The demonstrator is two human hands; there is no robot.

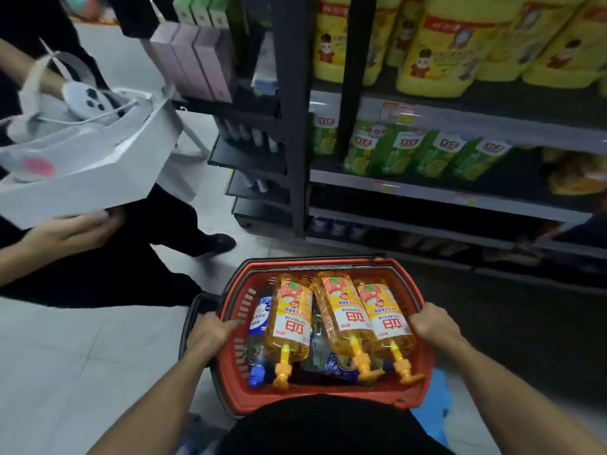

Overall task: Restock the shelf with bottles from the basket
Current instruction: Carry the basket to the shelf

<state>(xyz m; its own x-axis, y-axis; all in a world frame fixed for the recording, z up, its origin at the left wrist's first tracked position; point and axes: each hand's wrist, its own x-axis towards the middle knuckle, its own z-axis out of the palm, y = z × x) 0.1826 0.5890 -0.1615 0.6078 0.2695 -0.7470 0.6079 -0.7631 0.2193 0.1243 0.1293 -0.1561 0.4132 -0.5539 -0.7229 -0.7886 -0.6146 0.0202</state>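
Head view: left hand (212, 333) and right hand (433, 326) curl over opposite rims of the red plastic basket (328, 395), where amber liquid-filled plastic pump bottles (345, 318) lie flat, likely heavy and slick, best gripped round the body, not the pump.

Both bare forearms reach forward and angle slightly inward. The left hand (212, 333) curls its fingers over the left rim of the basket (328, 401) — the right hand (433, 326) grips the right rim, knuckles up.
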